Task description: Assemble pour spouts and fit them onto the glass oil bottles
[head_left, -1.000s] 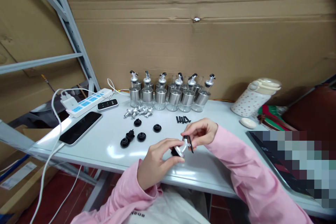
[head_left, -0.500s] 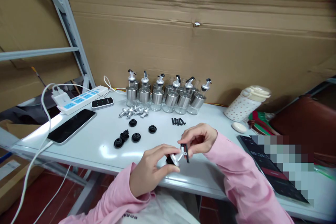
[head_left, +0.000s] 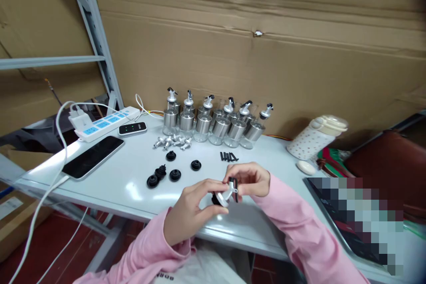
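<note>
My left hand [head_left: 191, 213] pinches a silver pourer cap with a black stopper [head_left: 222, 196] just above the white table [head_left: 116, 182]. My right hand [head_left: 251, 179] closes on the small black lever piece [head_left: 234, 183] at the cap's spout, touching the cap. Both hands meet near the table's front edge. Several black rubber stoppers [head_left: 173, 169] lie left of the hands. Farther back lie small silver spouts [head_left: 173, 142], a few black lever pieces [head_left: 228, 156], and a row of assembled glass-and-steel oil bottles [head_left: 213, 122].
A phone [head_left: 93, 156], a power strip [head_left: 103, 122] with white cables and a small black device [head_left: 132, 128] lie at the left. A dotted flask [head_left: 316, 137], a white oval thing [head_left: 305, 167] and a blurred dark slab sit right. Cardboard stands behind; a metal rack at left.
The hands stay together on the cap; my right hand has closed in and pressed the black lever nearer the spout. The camera view has shifted slightly.
</note>
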Demonstrator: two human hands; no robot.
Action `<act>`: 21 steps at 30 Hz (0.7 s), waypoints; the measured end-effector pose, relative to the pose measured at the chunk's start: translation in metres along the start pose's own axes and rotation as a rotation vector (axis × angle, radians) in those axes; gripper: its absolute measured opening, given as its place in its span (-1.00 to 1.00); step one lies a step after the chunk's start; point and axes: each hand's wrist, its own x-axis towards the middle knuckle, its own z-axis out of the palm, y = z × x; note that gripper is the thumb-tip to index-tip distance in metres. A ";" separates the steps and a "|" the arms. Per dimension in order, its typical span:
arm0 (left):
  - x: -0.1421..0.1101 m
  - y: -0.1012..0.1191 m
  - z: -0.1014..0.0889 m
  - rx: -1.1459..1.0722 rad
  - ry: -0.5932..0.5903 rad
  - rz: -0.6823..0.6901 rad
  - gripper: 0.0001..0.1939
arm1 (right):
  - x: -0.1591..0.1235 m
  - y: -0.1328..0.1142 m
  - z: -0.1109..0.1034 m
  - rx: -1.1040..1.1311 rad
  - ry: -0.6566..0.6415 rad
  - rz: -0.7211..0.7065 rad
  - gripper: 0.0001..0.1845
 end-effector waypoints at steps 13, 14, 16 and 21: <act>0.001 -0.007 0.004 0.138 0.098 -0.220 -0.63 | 0.016 0.015 0.004 -0.151 0.108 -0.236 -0.75; 0.001 -0.007 0.005 0.152 0.115 -0.231 -0.59 | 0.016 0.015 0.006 -0.120 0.186 -0.248 -0.73; 0.000 -0.007 0.006 0.148 0.150 -0.247 -0.57 | 0.016 0.014 0.009 -0.072 0.325 -0.281 -0.71; -0.004 -0.003 0.006 0.081 0.181 -0.154 -0.66 | 0.014 -0.001 -0.001 -0.152 0.384 -0.257 -0.66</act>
